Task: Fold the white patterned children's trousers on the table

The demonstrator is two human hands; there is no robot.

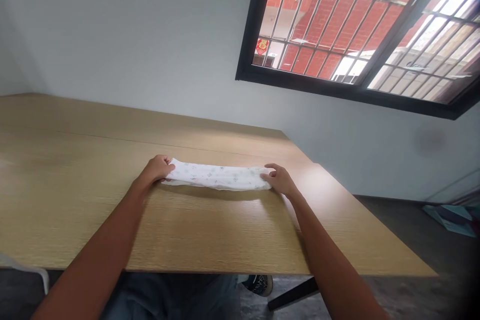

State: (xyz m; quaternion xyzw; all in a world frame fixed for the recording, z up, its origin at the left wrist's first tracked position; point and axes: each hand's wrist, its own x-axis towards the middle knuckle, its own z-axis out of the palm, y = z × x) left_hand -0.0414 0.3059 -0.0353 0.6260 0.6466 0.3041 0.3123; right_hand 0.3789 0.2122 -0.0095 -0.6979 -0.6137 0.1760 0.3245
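A long, narrow strip of folded white cloth (217, 176) with a small dark print stretches between my two hands, just over the wooden table (210, 240). My left hand (159, 167) is closed on its left end, the thumb lying on top. At the other end, my right hand (276, 179) pinches the cloth between thumb and fingers. The cloth's lower edge shows a second layer underneath. A shadow falls on the tabletop below it.
The table's right edge slants down toward the near right corner. Behind it stands a grey wall (131, 30) with a barred window (330, 25). A table leg (294, 294) and a shoe (260, 284) show underneath. Some blue-green item (450, 217) lies on the floor at right.
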